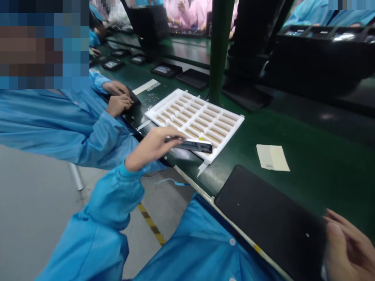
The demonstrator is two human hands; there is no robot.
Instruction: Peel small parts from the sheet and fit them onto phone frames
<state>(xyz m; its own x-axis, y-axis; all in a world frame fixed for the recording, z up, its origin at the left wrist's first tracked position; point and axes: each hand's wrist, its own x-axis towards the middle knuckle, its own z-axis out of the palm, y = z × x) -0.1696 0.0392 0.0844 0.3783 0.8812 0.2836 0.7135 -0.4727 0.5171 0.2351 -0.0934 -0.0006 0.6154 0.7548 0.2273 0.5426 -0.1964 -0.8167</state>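
Note:
My left hand is closed on a slim phone with dark, glossy sides, held nearly flat above the near corner of a white tray. The tray has rows of slots with tan strips in them. A small yellow-green spot shows just behind the phone. At the lower right, my right hand is beside the right end of a black rectangular mat. Its thumb and fingers are loosely curled and a little apart, with nothing plainly between them. The frame edge cuts off part of this hand.
A pale paper sheet lies on the green table behind the mat. A green post rises behind the tray. Black trays line the back. At left, a co-worker's hands work over a dark pad.

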